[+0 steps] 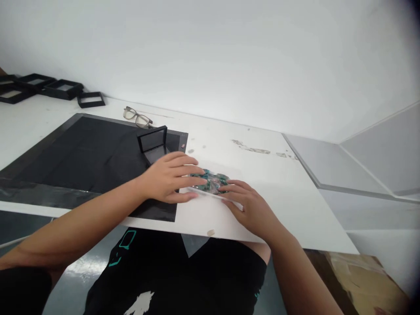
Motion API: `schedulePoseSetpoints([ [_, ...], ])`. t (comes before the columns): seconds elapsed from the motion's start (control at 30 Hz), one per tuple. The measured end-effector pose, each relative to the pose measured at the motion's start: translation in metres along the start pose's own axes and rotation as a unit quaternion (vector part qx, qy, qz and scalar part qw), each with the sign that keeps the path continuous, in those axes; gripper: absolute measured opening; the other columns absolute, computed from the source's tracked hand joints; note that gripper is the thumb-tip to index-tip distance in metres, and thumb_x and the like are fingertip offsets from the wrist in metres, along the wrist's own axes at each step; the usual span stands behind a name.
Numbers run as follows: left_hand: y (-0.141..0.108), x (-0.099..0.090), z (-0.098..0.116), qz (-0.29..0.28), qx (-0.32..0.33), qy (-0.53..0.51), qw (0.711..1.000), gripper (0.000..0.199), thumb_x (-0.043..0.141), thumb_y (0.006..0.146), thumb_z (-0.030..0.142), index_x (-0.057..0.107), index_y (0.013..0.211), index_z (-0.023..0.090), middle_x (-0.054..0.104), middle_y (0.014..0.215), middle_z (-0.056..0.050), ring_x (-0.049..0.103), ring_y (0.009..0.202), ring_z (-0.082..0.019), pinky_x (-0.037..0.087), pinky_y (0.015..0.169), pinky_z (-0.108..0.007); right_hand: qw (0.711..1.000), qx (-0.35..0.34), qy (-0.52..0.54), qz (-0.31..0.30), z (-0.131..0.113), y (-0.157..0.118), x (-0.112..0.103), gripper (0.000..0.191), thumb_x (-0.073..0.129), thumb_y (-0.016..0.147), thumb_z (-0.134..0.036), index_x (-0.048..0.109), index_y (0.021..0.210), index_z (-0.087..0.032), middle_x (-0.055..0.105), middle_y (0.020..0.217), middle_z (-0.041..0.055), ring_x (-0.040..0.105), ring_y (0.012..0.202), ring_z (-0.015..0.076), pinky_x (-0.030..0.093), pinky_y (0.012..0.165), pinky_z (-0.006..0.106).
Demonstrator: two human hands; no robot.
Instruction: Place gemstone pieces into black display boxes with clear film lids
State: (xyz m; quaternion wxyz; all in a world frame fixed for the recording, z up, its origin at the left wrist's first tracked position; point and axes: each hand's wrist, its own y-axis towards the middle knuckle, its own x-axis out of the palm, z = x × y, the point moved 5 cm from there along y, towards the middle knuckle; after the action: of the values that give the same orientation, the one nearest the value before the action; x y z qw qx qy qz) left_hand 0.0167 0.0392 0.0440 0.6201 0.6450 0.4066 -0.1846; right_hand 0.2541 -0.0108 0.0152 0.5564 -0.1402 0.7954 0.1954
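Observation:
A clear plastic bag (213, 178) with small green and teal pieces inside sits between my two hands near the front of the white table. My left hand (172, 178) reaches over from the left, fingers stretched and apart, the fingertips on the bag's left end. At the bag's right end, my right hand (252, 208) has its fingers on top and its thumb below the front edge, gripping it. Just behind my left hand stands an opened black display frame (152, 140) with a clear window; its lower part is partly covered by the hand.
A black mat (82, 153) lies on the left of the white table (278, 205). Eyeglasses (138, 118) rest behind it. Several black frames (64, 89) are at the back left, along the wall. Light panels (344, 166) stand at the right; a cardboard box (364, 280) is below.

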Motion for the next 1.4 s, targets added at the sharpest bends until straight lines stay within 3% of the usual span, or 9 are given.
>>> schedulePoseSetpoints([
  [0.13,0.001,0.026,0.003,-0.137,-0.059,-0.122,0.981,0.032,0.050,0.101,0.042,0.075,0.098,0.022,0.078,0.113,-0.004,0.067,0.114,-0.022,0.040,0.113,-0.040,0.999,-0.008,0.021,-0.044,-0.014,0.011,-0.008,0.022,0.060,0.096,-0.031,0.079,0.105,-0.025,0.078,0.115,0.0036,0.058,0.131,0.0329,0.052,0.105,0.055],
  [0.27,-0.006,0.030,-0.003,-0.175,-0.110,-0.165,0.964,0.038,0.045,0.103,0.040,0.077,0.092,0.023,0.078,0.113,-0.003,0.069,0.110,-0.022,0.032,0.119,-0.045,0.996,0.018,0.084,-0.033,-0.011,0.030,-0.034,0.025,0.066,0.093,-0.049,0.080,0.096,-0.029,0.079,0.105,0.0023,0.066,0.115,0.0284,0.055,0.097,0.047],
  [0.4,-0.007,0.028,-0.001,-0.181,-0.124,-0.183,0.958,0.037,0.047,0.103,0.041,0.078,0.090,0.025,0.078,0.113,-0.002,0.069,0.107,-0.020,0.031,0.121,-0.044,1.000,0.013,0.005,-0.010,-0.017,0.062,-0.047,0.021,0.071,0.090,-0.046,0.081,0.084,-0.027,0.078,0.090,0.0042,0.068,0.094,0.0266,0.052,0.078,0.041],
  [0.53,-0.006,0.028,0.000,-0.190,-0.147,-0.200,0.950,0.036,0.043,0.104,0.035,0.076,0.097,0.023,0.078,0.111,-0.001,0.068,0.108,-0.019,0.029,0.124,-0.044,0.996,-0.030,-0.018,-0.088,-0.032,0.087,-0.020,0.007,0.074,0.088,-0.027,0.081,0.090,-0.026,0.075,0.088,0.0035,0.065,0.086,0.0227,0.046,0.067,0.034],
  [0.77,-0.005,0.021,-0.005,-0.160,-0.142,-0.160,0.964,0.036,0.041,0.104,0.031,0.072,0.118,0.019,0.075,0.123,-0.003,0.067,0.111,-0.020,0.042,0.115,-0.039,0.992,-0.026,0.055,-0.114,-0.024,0.091,0.012,0.021,0.063,0.091,-0.012,0.079,0.087,-0.025,0.073,0.087,0.0001,0.065,0.077,0.0169,0.043,0.064,0.029],
  [0.9,-0.004,0.019,-0.009,-0.153,-0.157,-0.145,0.965,0.033,0.048,0.102,0.035,0.078,0.102,0.023,0.077,0.118,-0.001,0.068,0.109,-0.021,0.047,0.111,-0.039,0.990,-0.006,0.080,-0.116,-0.019,0.087,0.010,0.022,0.059,0.091,-0.013,0.076,0.083,-0.023,0.073,0.084,0.0004,0.065,0.076,0.0178,0.043,0.065,0.029],
  [1.03,-0.005,0.021,-0.010,-0.178,-0.172,-0.142,0.958,0.041,0.049,0.102,0.040,0.078,0.078,0.023,0.080,0.099,0.002,0.069,0.104,-0.021,0.043,0.116,-0.041,0.986,-0.004,0.117,-0.119,-0.019,0.084,0.008,0.012,0.065,0.091,-0.028,0.076,0.087,-0.026,0.072,0.079,-0.0015,0.063,0.072,0.0163,0.043,0.064,0.029],
  [1.27,-0.005,0.021,-0.009,-0.192,-0.177,-0.147,0.954,0.037,0.047,0.102,0.037,0.080,0.090,0.025,0.080,0.102,0.003,0.068,0.107,-0.018,0.038,0.122,-0.039,0.979,0.031,0.128,-0.153,-0.016,0.085,0.012,0.006,0.072,0.084,-0.030,0.075,0.080,-0.027,0.067,0.069,-0.0033,0.059,0.063,0.0146,0.039,0.057,0.027],
  [1.4,-0.002,0.015,-0.008,-0.155,-0.163,-0.129,0.966,0.029,0.054,0.100,0.038,0.079,0.097,0.025,0.079,0.110,0.003,0.070,0.105,-0.019,0.047,0.114,-0.039,0.973,0.032,0.185,-0.137,-0.013,0.085,0.008,0.010,0.068,0.088,-0.030,0.073,0.080,-0.025,0.067,0.069,-0.0034,0.059,0.061,0.0132,0.042,0.057,0.027],
])
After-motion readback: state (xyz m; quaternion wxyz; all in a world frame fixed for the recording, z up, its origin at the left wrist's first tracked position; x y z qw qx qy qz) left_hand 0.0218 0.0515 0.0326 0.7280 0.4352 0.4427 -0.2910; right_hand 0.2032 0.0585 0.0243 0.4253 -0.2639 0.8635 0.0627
